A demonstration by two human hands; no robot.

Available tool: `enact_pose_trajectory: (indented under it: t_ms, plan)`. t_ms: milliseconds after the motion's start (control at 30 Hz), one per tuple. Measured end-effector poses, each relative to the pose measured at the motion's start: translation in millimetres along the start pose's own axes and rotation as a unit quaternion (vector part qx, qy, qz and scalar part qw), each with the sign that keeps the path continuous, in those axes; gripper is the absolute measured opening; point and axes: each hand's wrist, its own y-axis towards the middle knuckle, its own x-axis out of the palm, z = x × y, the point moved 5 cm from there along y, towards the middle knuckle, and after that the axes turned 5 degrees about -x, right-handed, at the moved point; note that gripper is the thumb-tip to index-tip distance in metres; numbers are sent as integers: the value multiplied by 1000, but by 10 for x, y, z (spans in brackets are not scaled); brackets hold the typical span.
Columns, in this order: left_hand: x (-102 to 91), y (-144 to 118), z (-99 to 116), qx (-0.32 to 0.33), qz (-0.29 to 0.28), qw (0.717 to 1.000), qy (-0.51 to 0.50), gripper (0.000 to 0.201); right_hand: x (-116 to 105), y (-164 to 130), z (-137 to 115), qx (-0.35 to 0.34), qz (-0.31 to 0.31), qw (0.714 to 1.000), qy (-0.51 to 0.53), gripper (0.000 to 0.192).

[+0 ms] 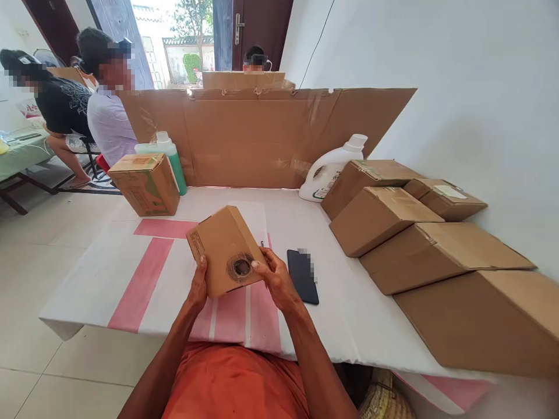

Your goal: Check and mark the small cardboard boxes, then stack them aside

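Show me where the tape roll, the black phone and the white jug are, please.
tape roll point(241, 267), head view, on its dark core.
black phone point(302, 275), head view, middle of its screen.
white jug point(331, 169), head view, on its body.

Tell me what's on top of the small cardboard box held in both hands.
A roll of clear tape sits on the small cardboard box, with the right hand at its edge and the left hand gripping the box's side. The box is shut, so its contents stay hidden.
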Motion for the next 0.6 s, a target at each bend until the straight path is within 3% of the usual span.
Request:
enact_pose_trajectory:
  t_ms: [67,133,233,333,467,600]
  plan:
    - [-3,18,26,-39,-3,999,-29,79,21,58,193,35,6,995,97,52]
    - [-43,37,33,-54,38,997,-45,79,14,126,389,60,48,986,151,55]
    - [-66,57,-54,-56,134,987,-67,76,61,204,625,61,97,977,181,66]
    - [47,40,-207,-55,165,982,-74,72,236,207,802,86,95,979,157,76]
    - [154,-154,-298,-96,114,987,-64,70,394,218,859,86,82,985,127,72]
    - [-81,-547,-62,-197,15,980,3,63,193,406,771,77,59,990,102,56]
